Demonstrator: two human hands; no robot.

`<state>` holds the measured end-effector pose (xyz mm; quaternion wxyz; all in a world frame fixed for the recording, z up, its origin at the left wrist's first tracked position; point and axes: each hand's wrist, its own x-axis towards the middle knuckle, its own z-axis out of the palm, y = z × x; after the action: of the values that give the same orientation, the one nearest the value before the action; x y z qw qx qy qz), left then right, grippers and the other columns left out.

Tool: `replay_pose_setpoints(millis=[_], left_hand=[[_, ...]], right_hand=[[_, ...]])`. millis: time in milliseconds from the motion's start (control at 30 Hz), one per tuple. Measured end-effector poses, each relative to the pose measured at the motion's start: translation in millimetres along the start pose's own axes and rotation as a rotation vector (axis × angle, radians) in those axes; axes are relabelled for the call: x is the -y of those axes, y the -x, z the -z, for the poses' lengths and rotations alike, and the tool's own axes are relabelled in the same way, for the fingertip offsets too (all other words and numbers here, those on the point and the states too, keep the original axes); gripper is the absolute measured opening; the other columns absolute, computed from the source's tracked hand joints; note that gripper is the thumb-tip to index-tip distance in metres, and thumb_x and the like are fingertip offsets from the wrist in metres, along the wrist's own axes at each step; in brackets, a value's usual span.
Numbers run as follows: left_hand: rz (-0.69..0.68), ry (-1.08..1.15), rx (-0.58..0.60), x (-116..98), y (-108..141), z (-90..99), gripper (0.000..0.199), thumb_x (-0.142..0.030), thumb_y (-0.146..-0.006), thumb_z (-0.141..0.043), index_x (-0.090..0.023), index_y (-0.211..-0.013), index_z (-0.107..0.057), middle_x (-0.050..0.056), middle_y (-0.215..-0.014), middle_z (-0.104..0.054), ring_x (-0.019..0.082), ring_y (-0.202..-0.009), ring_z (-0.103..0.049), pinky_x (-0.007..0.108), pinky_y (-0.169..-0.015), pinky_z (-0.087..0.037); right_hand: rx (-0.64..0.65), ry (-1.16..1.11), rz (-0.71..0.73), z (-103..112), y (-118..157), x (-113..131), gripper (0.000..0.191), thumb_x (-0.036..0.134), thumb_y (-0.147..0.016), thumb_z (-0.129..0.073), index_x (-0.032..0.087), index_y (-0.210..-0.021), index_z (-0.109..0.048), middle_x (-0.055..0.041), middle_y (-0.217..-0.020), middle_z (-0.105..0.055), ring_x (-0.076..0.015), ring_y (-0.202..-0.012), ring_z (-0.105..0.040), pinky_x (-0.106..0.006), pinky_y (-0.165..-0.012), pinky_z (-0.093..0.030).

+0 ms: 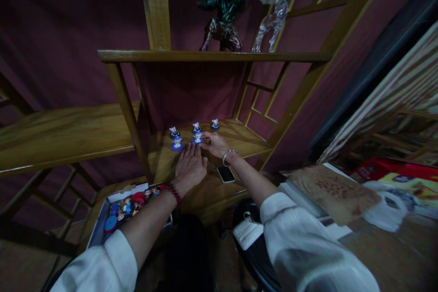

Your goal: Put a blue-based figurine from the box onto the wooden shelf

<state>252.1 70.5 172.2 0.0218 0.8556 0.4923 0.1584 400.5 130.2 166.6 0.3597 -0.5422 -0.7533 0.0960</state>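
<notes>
"Five small figurines share the shelf; which one is being handled?"

"The white-and-purple figurine on a round purple base [197, 137], front row, directly before the middle of three dark-based, white-topped figurines [215, 124] on the honey-brown wooden shelf [246, 139]."

"And the hands?"

"The bare right hand [217, 145], with a silver bracelet, has its fingertips at the figurine's right side; whether they truly pinch it, I cannot tell. The left hand [190, 164], wearing dark red beads, grips nothing: it lies palm down, fingers stretched out toward the base. Contact there is unclear."

"How would you do it well?"

"I'd steer by the base rather than the head, with light fingertips, letting the left hand act as a straight edge. The dark one behind is close, so a push backward could topple it. I'd line it up with its matching purple-based neighbour [177, 143] to the left."

"How does it look?"

"Upright, pale-bodied, purple around the head. Its face is too small to read."
</notes>
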Motion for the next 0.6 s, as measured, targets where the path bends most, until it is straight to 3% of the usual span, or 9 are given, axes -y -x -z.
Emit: replay_pose_setpoints(millis=[600], left_hand=[[0.004,-0.042,0.023,-0.1,-0.4,-0.1,0.054,-0.033,-0.087,-0.025,-0.002,-0.130,-0.035,0.016,-0.139,-0.032,0.023,-0.130,-0.023,0.037,-0.107,-0.018]], right_hand=[[-0.021,0.028,-0.017,-2.4,0.3,-5.5,0.035,0.020,-0.069,-0.063,0.021,-0.104,-0.059,-0.0022,-0.093,-0.066,-0.0132,-0.079,-0.059,-0.025,-0.074,-0.047]])
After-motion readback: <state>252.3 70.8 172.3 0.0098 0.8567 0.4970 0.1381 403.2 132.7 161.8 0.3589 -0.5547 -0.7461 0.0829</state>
